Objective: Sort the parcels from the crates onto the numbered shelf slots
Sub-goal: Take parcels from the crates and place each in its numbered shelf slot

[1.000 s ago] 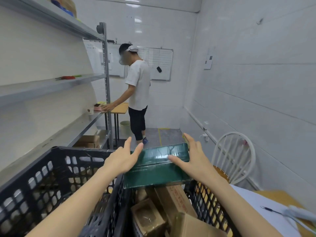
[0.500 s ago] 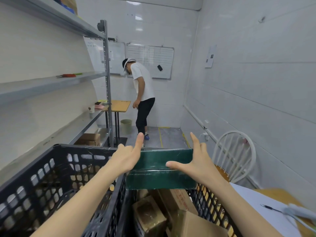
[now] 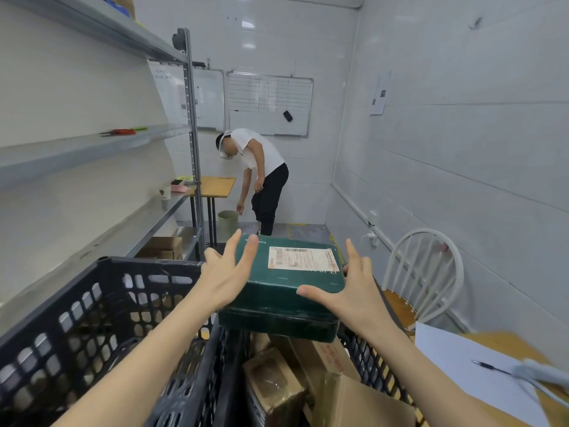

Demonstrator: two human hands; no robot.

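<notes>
In a white-tiled room with metal shelves on our left, we hold a green parcel above the right crate of cardboard boxes. Its long side runs left to right and its white label faces up. Our left hand and right hand press its two ends, fingers straight and spread wide.

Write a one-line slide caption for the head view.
Left hand and right hand hold a green labelled parcel over a black crate of cardboard boxes beside grey shelving.

Head-worn view, forward-down, near parcel
</notes>
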